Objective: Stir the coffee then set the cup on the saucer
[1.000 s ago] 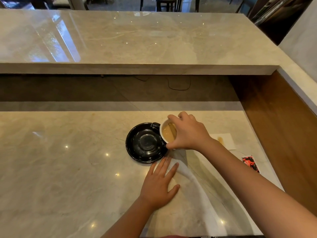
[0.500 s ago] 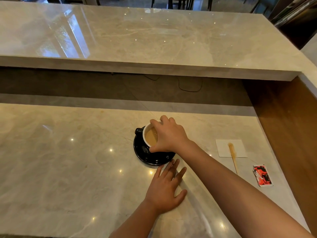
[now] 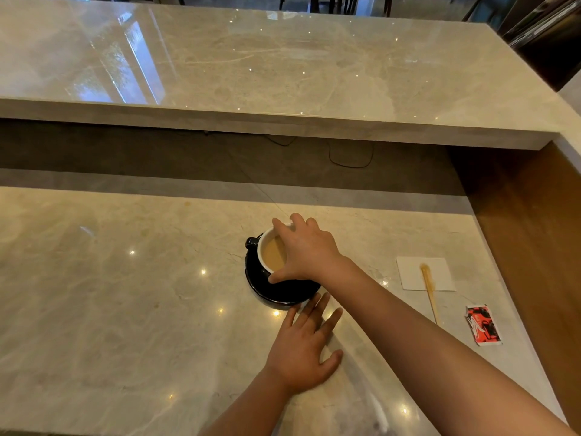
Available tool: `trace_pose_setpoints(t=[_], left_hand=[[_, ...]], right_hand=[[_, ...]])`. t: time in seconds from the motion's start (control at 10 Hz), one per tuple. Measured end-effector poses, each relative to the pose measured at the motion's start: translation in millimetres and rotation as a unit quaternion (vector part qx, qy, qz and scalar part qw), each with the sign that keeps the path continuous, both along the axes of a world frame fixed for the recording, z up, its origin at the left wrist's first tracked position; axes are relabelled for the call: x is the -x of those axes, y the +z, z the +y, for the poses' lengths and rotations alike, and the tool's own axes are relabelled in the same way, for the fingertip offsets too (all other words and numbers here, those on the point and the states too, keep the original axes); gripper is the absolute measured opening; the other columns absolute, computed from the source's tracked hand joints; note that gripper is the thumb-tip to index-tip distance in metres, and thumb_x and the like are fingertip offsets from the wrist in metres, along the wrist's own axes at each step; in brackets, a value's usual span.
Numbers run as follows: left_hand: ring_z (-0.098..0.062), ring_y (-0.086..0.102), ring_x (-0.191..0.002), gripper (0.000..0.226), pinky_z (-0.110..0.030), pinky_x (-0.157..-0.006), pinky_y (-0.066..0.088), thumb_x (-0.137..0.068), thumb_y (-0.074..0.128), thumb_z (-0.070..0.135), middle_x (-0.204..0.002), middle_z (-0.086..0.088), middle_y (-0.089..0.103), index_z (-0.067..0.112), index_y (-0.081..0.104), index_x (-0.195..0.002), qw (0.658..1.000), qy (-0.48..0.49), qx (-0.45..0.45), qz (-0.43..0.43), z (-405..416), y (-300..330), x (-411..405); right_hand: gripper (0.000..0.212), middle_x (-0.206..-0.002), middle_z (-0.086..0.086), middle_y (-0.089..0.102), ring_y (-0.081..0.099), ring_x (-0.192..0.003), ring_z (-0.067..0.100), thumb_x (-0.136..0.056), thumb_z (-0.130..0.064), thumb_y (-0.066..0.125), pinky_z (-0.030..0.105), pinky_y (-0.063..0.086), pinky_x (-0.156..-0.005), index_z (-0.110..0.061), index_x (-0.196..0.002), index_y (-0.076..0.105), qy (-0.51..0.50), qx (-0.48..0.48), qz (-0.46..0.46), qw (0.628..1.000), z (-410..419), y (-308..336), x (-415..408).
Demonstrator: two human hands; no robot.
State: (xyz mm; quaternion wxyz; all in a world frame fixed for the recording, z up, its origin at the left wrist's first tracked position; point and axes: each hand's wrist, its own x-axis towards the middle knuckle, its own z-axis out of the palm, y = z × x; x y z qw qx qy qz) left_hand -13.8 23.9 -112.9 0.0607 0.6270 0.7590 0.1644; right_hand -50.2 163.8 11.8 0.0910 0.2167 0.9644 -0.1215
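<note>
A black cup [image 3: 266, 250] with a white inside holds light brown coffee and sits on the black saucer [image 3: 279, 293], its handle pointing left. My right hand [image 3: 306, 250] grips the cup's rim from above, fingers on the far edge and thumb on the near edge. My left hand [image 3: 303, 347] lies flat on the marble counter just in front of the saucer, fingers spread, fingertips near its rim. A wooden stir stick [image 3: 429, 289] lies to the right, partly on a white napkin [image 3: 424, 273].
A torn red and black sachet [image 3: 482, 325] lies at the right near the wooden side panel [image 3: 534, 247]. A raised marble bar ledge [image 3: 283, 121] runs across behind the counter, with a cable in the dark recess under it.
My right hand has carried the cup leftward from beside the saucer onto it. My left hand stayed flat on the counter. The view shifted, showing the napkin, stick and sachet.
</note>
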Motion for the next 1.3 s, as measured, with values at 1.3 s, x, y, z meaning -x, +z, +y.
trace_pose_setpoints(t=[1.3], left_hand=[[-0.016, 0.007, -0.139, 0.066, -0.040, -0.109, 0.005, -0.087, 0.044, 0.054, -0.153, -0.004, 0.018, 0.028, 0.029, -0.145, 1.000, -0.012, 0.021, -0.009, 1, -4, -2]], right_hand=[[0.037, -0.131, 0.012, 0.050, 0.046, -0.115, 0.030, -0.094, -0.031, 0.042, 0.041, 0.041, -0.087, -0.014, -0.126, 0.048, -0.178, -0.045, 0.104, 0.977, 14, -19, -88]])
